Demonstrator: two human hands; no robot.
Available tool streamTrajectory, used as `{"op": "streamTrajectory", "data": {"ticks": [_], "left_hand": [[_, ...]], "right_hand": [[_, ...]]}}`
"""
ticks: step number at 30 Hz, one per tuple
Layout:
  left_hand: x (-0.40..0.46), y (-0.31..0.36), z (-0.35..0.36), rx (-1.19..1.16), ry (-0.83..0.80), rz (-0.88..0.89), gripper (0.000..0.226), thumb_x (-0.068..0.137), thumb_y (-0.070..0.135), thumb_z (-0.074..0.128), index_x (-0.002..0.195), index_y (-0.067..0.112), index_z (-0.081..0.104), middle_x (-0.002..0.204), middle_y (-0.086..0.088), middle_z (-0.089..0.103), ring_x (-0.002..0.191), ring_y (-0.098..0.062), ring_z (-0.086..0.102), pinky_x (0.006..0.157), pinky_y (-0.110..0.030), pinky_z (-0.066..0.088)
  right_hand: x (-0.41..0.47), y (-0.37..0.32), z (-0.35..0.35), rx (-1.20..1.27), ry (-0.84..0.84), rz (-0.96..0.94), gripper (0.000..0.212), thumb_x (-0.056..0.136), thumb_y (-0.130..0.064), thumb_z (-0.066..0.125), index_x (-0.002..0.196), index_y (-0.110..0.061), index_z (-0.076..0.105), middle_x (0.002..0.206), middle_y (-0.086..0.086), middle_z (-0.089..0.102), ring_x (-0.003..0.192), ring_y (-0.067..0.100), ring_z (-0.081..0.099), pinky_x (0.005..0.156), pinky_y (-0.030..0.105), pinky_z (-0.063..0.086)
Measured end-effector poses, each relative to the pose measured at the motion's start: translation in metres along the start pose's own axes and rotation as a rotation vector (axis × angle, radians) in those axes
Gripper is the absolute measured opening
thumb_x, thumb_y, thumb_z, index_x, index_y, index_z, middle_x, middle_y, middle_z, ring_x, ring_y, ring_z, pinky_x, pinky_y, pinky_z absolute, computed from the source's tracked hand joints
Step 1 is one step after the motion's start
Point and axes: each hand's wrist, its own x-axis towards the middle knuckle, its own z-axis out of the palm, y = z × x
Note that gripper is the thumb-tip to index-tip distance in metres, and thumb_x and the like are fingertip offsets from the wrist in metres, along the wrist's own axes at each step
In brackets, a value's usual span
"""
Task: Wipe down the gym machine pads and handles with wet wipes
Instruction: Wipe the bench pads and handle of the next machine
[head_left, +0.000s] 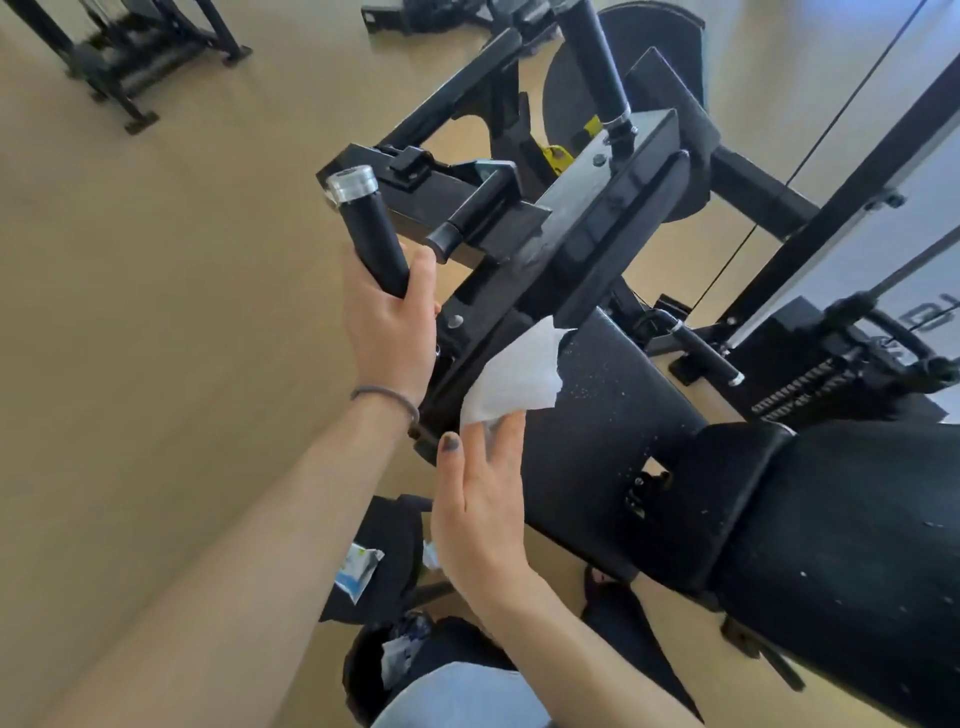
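The black gym machine (597, 218) fills the middle and right, standing on a tan floor (156, 312). Its long padded bench (613, 441) runs down to the right, speckled with pale flecks. The right hand (480, 499) lies with straight fingers on the pad's near edge, pressing a white wet wipe (514, 376) against it. The left hand (387, 322) has its grip curled round the black handle (371, 236), which ends in a silver cap. A wipe packet (358, 569) lies below.
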Motion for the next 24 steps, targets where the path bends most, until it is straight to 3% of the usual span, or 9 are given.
{"op": "streamTrajectory", "data": {"ticks": [2, 4, 6, 9, 12, 15, 17, 20, 24], "left_hand": [[0.0, 0.001, 0.0, -0.013, 0.009, 0.015, 0.028, 0.093, 0.029, 0.061, 0.103, 0.005, 0.048, 0.078, -0.014, 0.057, 0.056, -0.017, 0.057, 0.054, -0.027, 0.049], [-0.001, 0.002, 0.0, -0.021, 0.009, 0.035, 0.023, 0.093, 0.028, 0.061, 0.1, 0.012, 0.047, 0.081, -0.014, 0.058, 0.057, -0.018, 0.057, 0.055, -0.028, 0.051], [-0.001, 0.001, 0.0, -0.038, -0.001, 0.037, 0.021, 0.094, 0.028, 0.062, 0.097, 0.014, 0.046, 0.082, -0.016, 0.058, 0.058, -0.019, 0.057, 0.055, -0.028, 0.05], [0.001, -0.004, -0.002, -0.036, -0.013, 0.044, 0.022, 0.092, 0.033, 0.061, 0.096, 0.017, 0.047, 0.084, -0.02, 0.06, 0.063, -0.025, 0.06, 0.058, -0.029, 0.051], [0.0, -0.005, -0.003, -0.044, -0.021, 0.067, 0.02, 0.093, 0.032, 0.061, 0.095, 0.019, 0.047, 0.083, -0.017, 0.06, 0.063, -0.023, 0.06, 0.06, -0.029, 0.053], [0.0, -0.003, -0.003, -0.057, -0.021, 0.075, 0.021, 0.094, 0.03, 0.062, 0.095, 0.016, 0.047, 0.08, -0.01, 0.059, 0.06, -0.018, 0.058, 0.06, -0.028, 0.052], [0.001, -0.003, -0.004, -0.067, -0.038, 0.075, 0.023, 0.094, 0.03, 0.062, 0.095, 0.013, 0.047, 0.076, -0.009, 0.057, 0.059, -0.017, 0.056, 0.059, -0.028, 0.05], [0.0, -0.004, -0.007, -0.098, -0.092, 0.079, 0.031, 0.095, 0.031, 0.061, 0.103, 0.004, 0.048, 0.074, -0.01, 0.056, 0.058, -0.015, 0.055, 0.058, -0.023, 0.048], [-0.001, -0.006, -0.009, -0.101, -0.125, 0.075, 0.036, 0.096, 0.031, 0.059, 0.11, 0.0, 0.047, 0.076, -0.015, 0.055, 0.058, -0.015, 0.054, 0.057, -0.02, 0.048]], "right_hand": [[0.028, 0.0, -0.001, -0.105, 0.114, 0.021, 0.038, 0.104, -0.02, 0.024, 0.115, 0.0, 0.055, 0.131, 0.03, 0.043, 0.127, 0.055, 0.043, 0.106, 0.066, 0.036], [0.052, 0.002, -0.002, -0.21, 0.239, 0.038, 0.044, 0.099, -0.012, 0.027, 0.107, 0.015, 0.061, 0.11, 0.039, 0.055, 0.11, 0.057, 0.05, 0.101, 0.067, 0.034], [0.033, -0.004, 0.006, -0.351, 0.178, -0.003, 0.046, 0.103, -0.013, 0.025, 0.109, 0.013, 0.062, 0.11, 0.033, 0.058, 0.116, 0.052, 0.049, 0.112, 0.063, 0.027], [-0.035, -0.021, 0.017, -0.328, -0.069, -0.058, 0.067, 0.108, -0.034, 0.004, 0.14, 0.004, 0.048, 0.148, 0.019, 0.044, 0.149, 0.033, 0.024, 0.127, 0.047, 0.01], [-0.029, -0.014, 0.014, -0.344, -0.009, -0.112, 0.06, 0.107, -0.039, 0.008, 0.113, -0.005, 0.058, 0.121, 0.009, 0.053, 0.121, 0.026, 0.043, 0.111, 0.048, 0.035], [0.006, -0.018, 0.004, -0.364, 0.077, -0.143, 0.036, 0.103, -0.032, 0.024, 0.098, -0.012, 0.053, 0.102, -0.001, 0.048, 0.103, 0.022, 0.044, 0.105, 0.045, 0.036], [0.007, -0.022, 0.009, -0.388, 0.056, -0.238, 0.036, 0.104, -0.027, 0.028, 0.115, -0.01, 0.058, 0.12, 0.003, 0.055, 0.123, 0.025, 0.046, 0.12, 0.045, 0.026], [-0.014, -0.009, 0.013, -0.447, 0.021, -0.276, 0.053, 0.108, -0.03, 0.024, 0.153, -0.005, 0.033, 0.161, 0.01, 0.034, 0.155, 0.021, 0.017, 0.128, 0.04, 0.004], [-0.029, 0.009, 0.006, -0.538, -0.047, -0.327, 0.059, 0.108, -0.038, 0.018, 0.158, -0.006, 0.025, 0.165, 0.01, 0.026, 0.157, 0.022, 0.01, 0.128, 0.042, 0.003]]}}
